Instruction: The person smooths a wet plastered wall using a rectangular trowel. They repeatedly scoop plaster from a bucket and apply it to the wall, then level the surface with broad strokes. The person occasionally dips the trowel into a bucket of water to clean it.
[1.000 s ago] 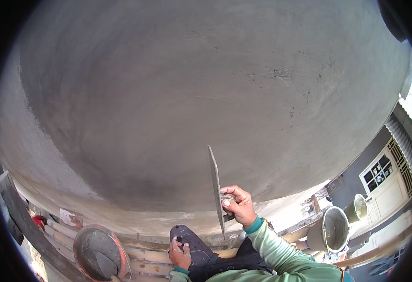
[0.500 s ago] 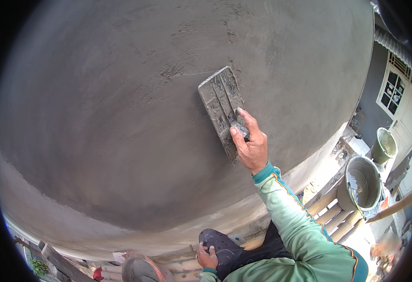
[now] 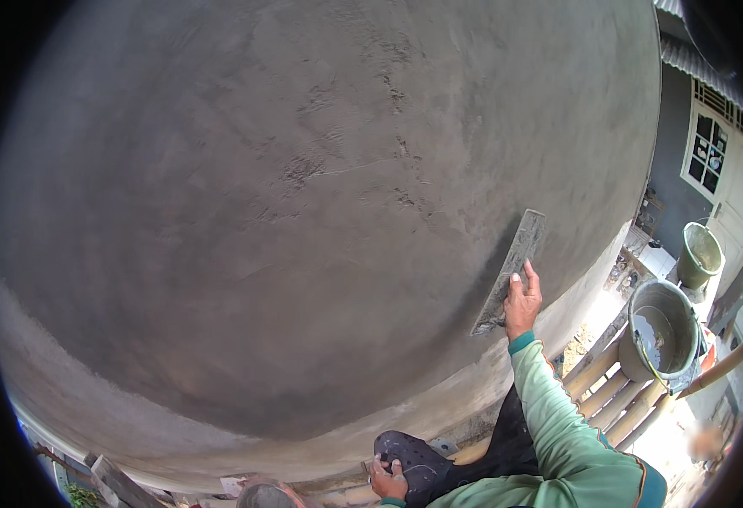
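Observation:
My right hand (image 3: 521, 306) is wrapped round the handle of a grey, mortar-smeared plastering float (image 3: 515, 256). The float stands slanted against the wet grey plaster of the wall (image 3: 304, 279), towards its right side. Rough streaks and small pits mark the plaster at upper centre. My left hand (image 3: 390, 483) rests at my bent, dark-trousered knee (image 3: 418, 457), thumb and fingers apart, with nothing visible in it.
Bamboo poles (image 3: 596, 370) form a platform at lower right. On it stands a large bucket (image 3: 658, 330) with water, and a smaller bucket (image 3: 700, 256) is behind. Another container (image 3: 268, 495) sits at the bottom edge. A white door (image 3: 740, 190) stands far right.
My right hand has swept the float right and downward across the plaster, and the float now appears narrower. My left hand stays at the knee. The view has shifted slightly.

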Demonstrator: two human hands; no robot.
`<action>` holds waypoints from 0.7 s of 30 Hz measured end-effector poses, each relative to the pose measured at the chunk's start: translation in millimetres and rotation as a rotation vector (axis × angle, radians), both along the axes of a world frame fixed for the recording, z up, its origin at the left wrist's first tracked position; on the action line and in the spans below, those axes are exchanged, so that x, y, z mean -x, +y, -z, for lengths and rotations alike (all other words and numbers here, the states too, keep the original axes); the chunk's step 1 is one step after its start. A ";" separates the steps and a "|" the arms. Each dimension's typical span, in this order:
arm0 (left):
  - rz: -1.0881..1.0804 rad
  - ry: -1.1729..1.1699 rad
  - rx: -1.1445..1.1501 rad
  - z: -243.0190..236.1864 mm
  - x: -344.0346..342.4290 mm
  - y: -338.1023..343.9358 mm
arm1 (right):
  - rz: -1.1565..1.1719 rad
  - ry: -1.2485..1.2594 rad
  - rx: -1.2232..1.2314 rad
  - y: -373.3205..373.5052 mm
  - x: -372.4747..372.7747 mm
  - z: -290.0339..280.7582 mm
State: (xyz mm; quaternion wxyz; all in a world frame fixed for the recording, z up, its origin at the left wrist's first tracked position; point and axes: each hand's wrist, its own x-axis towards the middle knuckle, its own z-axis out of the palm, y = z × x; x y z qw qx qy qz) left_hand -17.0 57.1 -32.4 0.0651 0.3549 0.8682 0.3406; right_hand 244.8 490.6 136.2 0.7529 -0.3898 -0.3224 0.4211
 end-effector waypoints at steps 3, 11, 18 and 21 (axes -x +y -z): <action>0.017 -0.020 -0.012 2.8 -2.0 3.3 | -0.130 -0.030 -0.212 -17.2 -1.8 -109.4; 0.011 -0.012 -0.019 -3.1 -6.5 9.2 | 0.119 -0.760 -0.719 5.1 47.1 -58.2; 0.049 0.035 0.085 -8.2 -1.8 7.7 | -0.284 -1.342 -0.741 -81.6 56.3 59.6; -0.008 0.007 0.046 -8.3 -7.3 -2.4 | -0.261 -1.074 -0.593 -83.2 48.6 12.6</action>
